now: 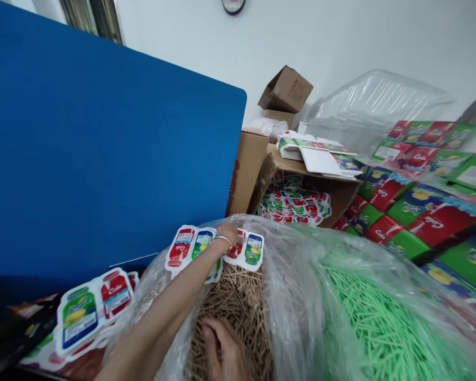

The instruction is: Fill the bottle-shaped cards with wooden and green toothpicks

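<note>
My left hand reaches forward with a thin bracelet on the wrist. Its fingers pinch a die-cut printed card showing red and blue-green bottle shapes, and similar cards lie just left of it. These cards rest on the rim of a clear plastic bag filled with thin brown sticks. My right hand is low in the frame, dug into the brown sticks with its fingers curled around some of them.
A second clear bag holds green sticks. More printed cards are stacked at lower left before a blue partition. Cardboard boxes, colourful red and green cartons and clear plastic trays fill the back and right.
</note>
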The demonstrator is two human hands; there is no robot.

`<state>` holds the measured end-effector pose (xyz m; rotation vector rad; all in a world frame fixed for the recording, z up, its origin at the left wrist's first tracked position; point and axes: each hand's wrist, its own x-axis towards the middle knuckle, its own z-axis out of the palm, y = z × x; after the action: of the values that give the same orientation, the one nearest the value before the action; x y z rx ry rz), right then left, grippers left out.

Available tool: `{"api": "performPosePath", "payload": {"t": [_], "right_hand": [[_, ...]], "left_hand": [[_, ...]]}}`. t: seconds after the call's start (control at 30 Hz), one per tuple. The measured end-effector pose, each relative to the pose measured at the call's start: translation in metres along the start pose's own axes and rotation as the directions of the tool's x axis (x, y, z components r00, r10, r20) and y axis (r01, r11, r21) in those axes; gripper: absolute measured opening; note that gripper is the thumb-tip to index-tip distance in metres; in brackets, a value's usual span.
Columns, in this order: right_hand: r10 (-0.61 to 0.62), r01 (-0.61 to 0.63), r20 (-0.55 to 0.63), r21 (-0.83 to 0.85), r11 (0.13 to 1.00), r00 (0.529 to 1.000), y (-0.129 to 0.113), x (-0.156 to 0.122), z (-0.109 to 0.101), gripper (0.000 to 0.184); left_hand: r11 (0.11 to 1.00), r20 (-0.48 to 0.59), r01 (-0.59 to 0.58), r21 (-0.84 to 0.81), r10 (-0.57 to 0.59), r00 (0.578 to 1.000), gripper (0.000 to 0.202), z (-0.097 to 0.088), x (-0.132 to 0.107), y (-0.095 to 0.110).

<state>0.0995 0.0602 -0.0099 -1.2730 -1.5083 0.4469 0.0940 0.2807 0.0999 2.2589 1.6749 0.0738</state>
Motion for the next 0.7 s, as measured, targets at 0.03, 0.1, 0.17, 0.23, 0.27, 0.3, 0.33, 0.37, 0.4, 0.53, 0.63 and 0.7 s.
{"api": "performPosePath", "payload": {"t": [0.03, 0.1, 0.17, 0.23, 0.27, 0.3, 0.33, 0.37, 0.4, 0.53, 0.63, 0.7], "right_hand": [[0.011, -0.011, -0.037, 0.013, 1.0, 0.999, 0.005, -0.009, -0.003, 0.025], [0.056, -0.053, -0.111, 0.026, 0.998, 0.992, 0.014, -0.024, -0.011, 0.024], [0.099, -0.093, -0.16, 0.041, 0.995, 0.982, 0.022, -0.033, -0.021, 0.023], [0.137, -0.127, -0.176, 0.065, 0.99, 0.975, 0.026, -0.036, -0.029, 0.024], [0.145, -0.133, -0.176, 0.077, 0.988, 0.974, 0.027, -0.037, -0.031, 0.025], [0.147, -0.133, -0.175, 0.088, 0.987, 0.974, 0.027, -0.036, -0.032, 0.025], [0.143, -0.128, -0.174, 0.093, 0.987, 0.974, 0.026, -0.036, -0.032, 0.024], [0.136, -0.121, -0.171, 0.094, 0.988, 0.976, 0.025, -0.036, -0.032, 0.023], [0.127, -0.113, -0.166, 0.091, 0.989, 0.978, 0.023, -0.035, -0.031, 0.022], [0.082, -0.075, -0.116, 0.065, 0.995, 0.99, 0.017, -0.036, -0.029, 0.024], [0.052, -0.048, -0.074, 0.055, 0.997, 0.996, 0.017, -0.035, -0.035, 0.025], [0.056, -0.052, -0.082, 0.05, 0.997, 0.995, 0.02, -0.031, -0.045, 0.023]], "left_hand": [[1.0, 0.022, 0.018, 0.001, -0.018, 1.0, 0.026, 0.003, 0.006, 0.0], [0.999, 0.046, 0.044, -0.001, -0.044, 0.998, 0.027, 0.007, 0.014, -0.003], [0.998, 0.052, 0.065, -0.007, -0.065, 0.997, 0.027, 0.01, 0.018, -0.008], [0.996, 0.045, 0.085, -0.01, -0.085, 0.995, 0.028, 0.01, 0.02, -0.011], [0.996, 0.038, 0.094, -0.009, -0.094, 0.995, 0.028, 0.009, 0.021, -0.012], [0.995, 0.03, 0.102, -0.008, -0.102, 0.994, 0.028, 0.009, 0.021, -0.013], [0.994, 0.021, 0.109, -0.004, -0.109, 0.994, 0.028, 0.008, 0.021, -0.013], [0.993, 0.012, 0.115, -0.001, -0.115, 0.993, 0.027, 0.007, 0.022, -0.013], [0.993, 0.001, 0.119, 0.002, -0.119, 0.993, 0.027, 0.007, 0.022, -0.013], [0.995, -0.065, 0.099, -0.006, -0.1, 0.993, 0.027, 0.005, 0.018, -0.012], [0.999, -0.131, 0.02, -0.042, -0.025, 0.991, 0.025, -0.002, 0.009, -0.008], [0.994, -0.184, -0.068, -0.085, 0.052, 0.982, 0.021, -0.011, -0.002, -0.006]]}}
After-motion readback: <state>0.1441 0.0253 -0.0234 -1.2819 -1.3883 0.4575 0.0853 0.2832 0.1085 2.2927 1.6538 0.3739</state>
